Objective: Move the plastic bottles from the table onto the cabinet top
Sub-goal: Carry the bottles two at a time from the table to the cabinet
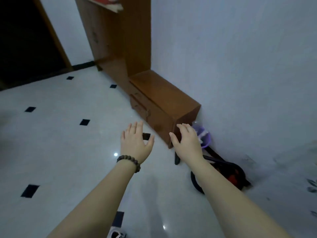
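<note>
Your left hand (135, 143) and right hand (186, 143) reach forward, fingers spread and holding nothing, near the low cabinet (164, 102).

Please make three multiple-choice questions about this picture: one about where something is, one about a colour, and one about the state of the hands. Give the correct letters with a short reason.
1. Where is the purple bucket?
A. On top of the low cabinet
B. On the floor by the wall, past the end of the low cabinet
C. In the dark doorway

2. What colour are the small inset squares in the floor?
A. Red
B. Yellow
C. Dark, near black

3. What are the left hand and right hand doing?
A. Both are held out with relaxed fingers, holding nothing
B. Each grips a bottle
C. Both are closed fists

Answers:
1 B: the bucket shows behind the right hand, beside the end of the low cabinet.
2 C: the squares look dark against pale tiles.
3 A: the fingers are spread and no bottle is in view.
</note>
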`<action>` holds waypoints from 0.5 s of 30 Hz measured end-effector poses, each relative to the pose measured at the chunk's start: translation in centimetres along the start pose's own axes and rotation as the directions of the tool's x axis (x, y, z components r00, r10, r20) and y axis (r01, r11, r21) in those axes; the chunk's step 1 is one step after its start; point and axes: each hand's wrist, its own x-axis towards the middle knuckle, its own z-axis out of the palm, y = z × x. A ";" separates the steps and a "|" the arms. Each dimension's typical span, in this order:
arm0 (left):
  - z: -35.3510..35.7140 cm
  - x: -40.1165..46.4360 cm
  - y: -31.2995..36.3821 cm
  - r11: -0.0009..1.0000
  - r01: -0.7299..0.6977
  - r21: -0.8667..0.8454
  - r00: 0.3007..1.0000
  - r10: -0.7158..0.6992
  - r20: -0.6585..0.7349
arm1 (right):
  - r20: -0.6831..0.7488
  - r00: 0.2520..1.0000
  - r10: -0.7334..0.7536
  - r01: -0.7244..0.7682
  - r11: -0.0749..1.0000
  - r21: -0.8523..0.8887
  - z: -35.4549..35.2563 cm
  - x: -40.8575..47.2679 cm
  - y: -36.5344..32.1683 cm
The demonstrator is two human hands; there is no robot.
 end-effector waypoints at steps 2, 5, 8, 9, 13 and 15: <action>-1.8 1.1 -5.5 0.995 0.097 0.006 0.995 -0.096 -0.029 | 0.068 0.995 -0.069 0.067 0.998 0.021 3.7 2.1 -4.4; -4.5 2.2 -13.7 0.974 0.228 0.006 0.972 -0.227 -0.066 | 0.137 0.978 -0.156 0.148 0.987 0.067 9.2 4.8 -11.2; -7.3 3.0 -21.1 0.936 0.351 0.000 0.931 -0.349 -0.110 | 0.183 0.946 -0.268 0.250 0.961 0.117 14.4 6.8 -18.1; -8.3 3.1 -23.3 0.921 0.390 0.001 0.913 -0.386 -0.128 | 0.204 0.932 -0.301 0.277 0.951 0.138 16.0 7.3 -20.3; -11.7 3.1 -30.4 0.847 0.532 0.008 0.830 -0.520 -0.200 | 0.295 0.865 -0.406 0.363 0.912 0.191 21.2 8.7 -28.0; -13.0 2.9 -33.3 0.808 0.589 0.006 0.788 -0.572 -0.230 | 0.325 0.831 -0.451 0.400 0.891 0.214 23.2 9.4 -31.1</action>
